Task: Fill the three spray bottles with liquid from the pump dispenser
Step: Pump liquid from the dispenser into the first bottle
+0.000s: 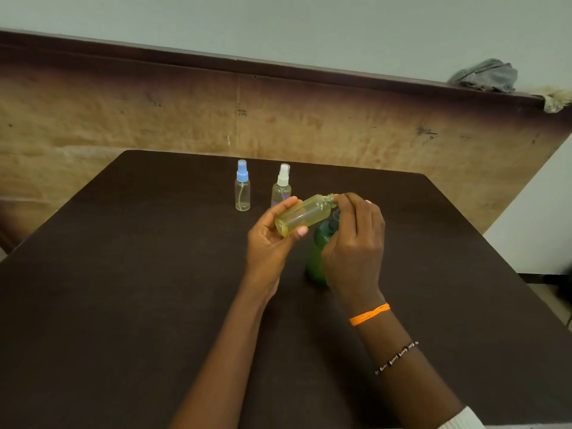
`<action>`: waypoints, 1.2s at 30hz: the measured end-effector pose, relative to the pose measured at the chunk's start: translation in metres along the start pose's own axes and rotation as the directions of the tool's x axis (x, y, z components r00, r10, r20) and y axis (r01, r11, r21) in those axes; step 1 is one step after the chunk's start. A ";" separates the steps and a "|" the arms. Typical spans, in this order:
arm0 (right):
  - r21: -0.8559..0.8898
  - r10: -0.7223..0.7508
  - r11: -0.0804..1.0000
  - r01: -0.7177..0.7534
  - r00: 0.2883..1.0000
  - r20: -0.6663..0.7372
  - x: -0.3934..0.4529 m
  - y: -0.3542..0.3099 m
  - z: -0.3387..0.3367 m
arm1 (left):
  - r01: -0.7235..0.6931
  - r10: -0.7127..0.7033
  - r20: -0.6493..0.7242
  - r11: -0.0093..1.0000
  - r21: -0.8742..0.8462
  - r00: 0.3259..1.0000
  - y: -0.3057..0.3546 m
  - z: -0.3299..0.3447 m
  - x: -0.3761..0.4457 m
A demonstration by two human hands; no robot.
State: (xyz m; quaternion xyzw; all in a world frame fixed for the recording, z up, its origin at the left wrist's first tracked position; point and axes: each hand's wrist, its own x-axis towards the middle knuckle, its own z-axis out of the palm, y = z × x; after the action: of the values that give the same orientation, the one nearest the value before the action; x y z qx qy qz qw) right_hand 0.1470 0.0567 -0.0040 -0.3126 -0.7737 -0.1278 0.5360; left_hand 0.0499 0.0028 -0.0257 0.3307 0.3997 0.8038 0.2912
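Yellow-tinted, the uncapped spray bottle (305, 215) lies tilted at frame centre, neck toward the right, clamped between the fingers and thumb of the left hand (272, 243). Right hand (354, 243) fingertips are curled together at the bottle neck, above the green pump dispenser (318, 258). Behind stand, upright, a blue-capped spray bottle (242, 188) and a white-capped spray bottle (282, 187), on the dark table (123, 289).

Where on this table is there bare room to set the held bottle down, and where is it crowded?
Free: the wide table left of the left hand, and right of the right hand. Crowded: the middle, around the blue-capped bottle, white-capped bottle and green dispenser.
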 end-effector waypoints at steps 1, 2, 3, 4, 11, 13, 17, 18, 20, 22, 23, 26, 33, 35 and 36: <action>0.010 0.000 1.000 0.000 1.000 0.007 0.005 -0.001 -0.003 | 0.001 0.000 0.024 1.000 -0.013 1.000 0.001 -0.001 -0.001; 0.026 -0.001 1.000 0.001 1.000 0.012 0.010 -0.003 -0.006 | -0.001 0.002 0.048 1.000 -0.026 0.999 0.001 -0.002 -0.001; 0.044 0.000 0.999 -0.001 1.000 0.022 0.014 -0.004 -0.009 | 0.002 0.001 0.070 0.999 -0.038 0.998 0.002 -0.003 -0.001; 0.059 0.004 0.998 -0.006 0.999 0.032 0.017 -0.005 -0.011 | 0.007 -0.003 0.085 0.999 -0.050 0.996 0.002 -0.003 -0.001; 0.010 0.011 1.000 -0.011 1.000 0.014 0.001 0.000 0.001 | 0.022 -0.015 0.068 0.994 -0.104 0.998 -0.005 -0.009 0.003; 0.032 0.021 0.999 -0.021 1.000 0.000 0.004 -0.001 0.001 | 0.018 -0.012 0.062 0.995 -0.102 0.998 -0.005 -0.009 0.003; 0.090 0.009 0.996 -0.011 1.000 0.024 0.022 -0.003 -0.010 | 0.030 -0.033 -0.029 0.994 -0.104 0.999 -0.002 -0.006 0.003; 0.100 0.012 0.995 -0.016 0.999 0.036 0.024 -0.003 -0.012 | 0.034 -0.039 -0.048 0.995 -0.097 0.998 -0.002 -0.005 0.003; 0.103 0.034 0.994 -0.037 0.999 0.033 0.021 -0.004 -0.011 | 0.036 -0.041 -0.068 0.996 -0.079 0.997 -0.001 -0.004 0.003; 0.080 0.046 0.996 -0.047 0.999 0.011 0.011 -0.003 -0.005 | 0.035 -0.040 -0.078 0.997 -0.070 0.996 -0.001 -0.005 0.003; 0.071 0.045 0.996 -0.045 0.999 0.003 0.006 -0.002 -0.002 | 0.037 -0.042 -0.084 0.997 -0.063 0.996 0.000 -0.005 0.003; 0.091 0.054 0.994 -0.053 0.999 -0.010 0.003 -0.001 0.002 | 0.029 -0.033 -0.099 0.999 -0.046 0.995 -0.001 -0.008 0.003; 0.112 0.053 0.992 -0.060 0.996 0.067 0.018 -0.004 -0.010 | 0.044 -0.047 -0.054 0.997 -0.061 0.997 0.003 -0.006 -0.001; 0.095 0.064 0.993 -0.068 0.997 0.046 0.012 -0.005 -0.005 | 0.043 -0.047 -0.055 0.997 -0.071 0.997 0.004 -0.007 0.000; 0.077 0.063 0.995 -0.066 0.997 0.034 0.007 -0.005 -0.002 | 0.043 -0.047 -0.056 0.996 -0.076 0.997 0.003 -0.008 0.000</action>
State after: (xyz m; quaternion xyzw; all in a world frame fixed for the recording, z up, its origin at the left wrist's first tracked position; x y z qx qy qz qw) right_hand 0.1434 0.0544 0.0040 -0.3182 -0.7760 -0.0750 0.5393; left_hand 0.0430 -0.0021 -0.0266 0.2872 0.3850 0.8207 0.3096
